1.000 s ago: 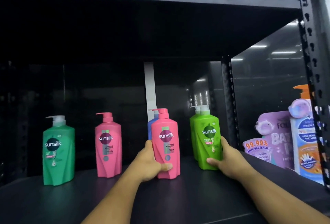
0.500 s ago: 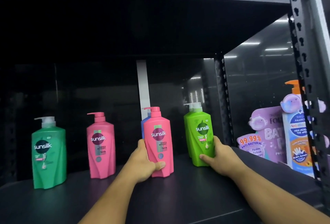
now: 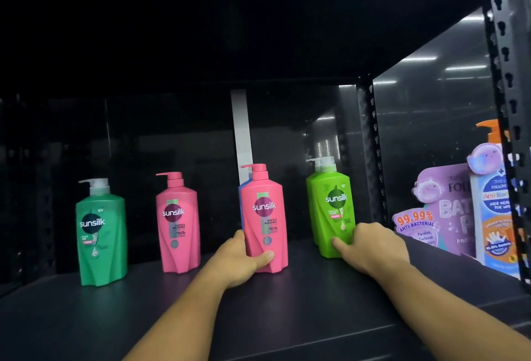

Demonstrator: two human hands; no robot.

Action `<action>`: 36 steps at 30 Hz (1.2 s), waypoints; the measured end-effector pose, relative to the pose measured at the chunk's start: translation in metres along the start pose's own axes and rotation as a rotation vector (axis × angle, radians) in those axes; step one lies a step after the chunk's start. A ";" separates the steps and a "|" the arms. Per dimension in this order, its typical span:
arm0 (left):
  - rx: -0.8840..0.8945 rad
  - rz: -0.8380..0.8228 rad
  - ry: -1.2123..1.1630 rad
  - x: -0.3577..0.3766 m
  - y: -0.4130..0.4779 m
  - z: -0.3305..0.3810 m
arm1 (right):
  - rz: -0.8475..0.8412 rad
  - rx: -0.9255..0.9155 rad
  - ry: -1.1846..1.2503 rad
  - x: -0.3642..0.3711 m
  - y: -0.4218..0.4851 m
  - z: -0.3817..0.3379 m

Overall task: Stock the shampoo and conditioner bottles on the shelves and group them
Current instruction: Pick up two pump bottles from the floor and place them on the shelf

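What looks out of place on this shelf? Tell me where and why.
A blue bottle stands right behind the pink bottle that the left hand grips, so colours are mixed in that row. The other pink bottle stands apart to its left. All bottles are upright; nothing spilled.

2 arms extended forward, left hand (image 3: 240, 260) and right hand (image 3: 370, 245) gripping.

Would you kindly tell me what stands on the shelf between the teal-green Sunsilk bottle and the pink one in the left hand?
A second pink Sunsilk bottle stands upright there, apart from both, as the head view shows.
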State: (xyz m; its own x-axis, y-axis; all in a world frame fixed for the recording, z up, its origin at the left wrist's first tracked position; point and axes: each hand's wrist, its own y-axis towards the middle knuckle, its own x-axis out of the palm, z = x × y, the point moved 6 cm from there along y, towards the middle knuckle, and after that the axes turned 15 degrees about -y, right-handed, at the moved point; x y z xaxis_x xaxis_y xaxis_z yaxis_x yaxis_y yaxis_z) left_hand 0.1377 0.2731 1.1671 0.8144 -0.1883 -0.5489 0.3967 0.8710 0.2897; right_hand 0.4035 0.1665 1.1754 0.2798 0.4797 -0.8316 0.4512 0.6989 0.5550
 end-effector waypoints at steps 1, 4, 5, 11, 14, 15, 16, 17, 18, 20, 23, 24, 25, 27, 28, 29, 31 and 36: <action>-0.008 -0.020 0.056 0.000 -0.004 0.000 | 0.012 -0.040 -0.048 -0.003 -0.002 -0.005; -0.036 -0.087 0.178 0.000 -0.019 0.001 | -0.044 -0.194 -0.050 0.002 -0.006 -0.020; -0.038 -0.101 0.208 -0.001 -0.024 0.003 | -0.075 -0.251 -0.017 0.004 -0.007 -0.024; -0.011 -0.160 0.381 -0.002 -0.070 0.017 | -0.195 -0.530 0.152 -0.006 -0.036 -0.049; 0.036 -0.193 0.429 -0.003 -0.096 0.024 | -0.294 -0.600 0.222 -0.016 -0.066 -0.060; 0.050 -0.214 0.436 -0.003 -0.106 0.027 | -0.321 -0.612 0.234 -0.021 -0.076 -0.062; 0.067 -0.234 0.440 -0.003 -0.117 0.030 | -0.341 -0.620 0.247 -0.026 -0.087 -0.062; 0.084 -0.248 0.442 -0.004 -0.128 0.033 | -0.354 -0.634 0.246 -0.032 -0.099 -0.062; 0.109 -0.255 0.433 -0.005 -0.139 0.036 | -0.356 -0.657 0.238 -0.039 -0.112 -0.061; 0.164 -0.246 0.404 -0.008 -0.161 0.041 | -0.343 -0.710 0.216 -0.052 -0.139 -0.061; 0.293 -0.163 0.409 -0.010 -0.199 0.048 | -0.284 -0.773 0.223 -0.071 -0.181 -0.059; 0.351 -0.126 0.393 -0.009 -0.213 0.049 | -0.255 -0.786 0.256 -0.077 -0.196 -0.056; 0.404 -0.088 0.368 -0.007 -0.228 0.050 | -0.230 -0.792 0.310 -0.083 -0.211 -0.054; 0.482 -0.031 0.296 -0.001 -0.258 0.044 | -0.209 -0.771 0.451 -0.086 -0.244 -0.048; 0.498 -0.027 0.257 0.006 -0.271 0.036 | -0.209 -0.764 0.497 -0.083 -0.262 -0.046; 0.497 -0.032 0.222 0.014 -0.284 0.025 | -0.200 -0.774 0.514 -0.079 -0.281 -0.045; 0.440 -0.059 0.165 0.034 -0.310 -0.005 | -0.180 -0.828 0.504 -0.064 -0.320 -0.047; 0.154 -0.245 0.099 0.115 -0.387 -0.120 | -0.405 -0.814 0.425 0.021 -0.428 -0.036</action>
State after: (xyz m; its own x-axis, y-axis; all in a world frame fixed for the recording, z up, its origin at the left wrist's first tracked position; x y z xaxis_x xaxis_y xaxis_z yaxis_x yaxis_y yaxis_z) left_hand 0.0268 -0.0314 0.8979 0.6445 -0.3322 -0.6886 0.6415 0.7251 0.2505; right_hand 0.1855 -0.1035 0.9210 -0.1639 0.1638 -0.9728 -0.3158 0.9255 0.2091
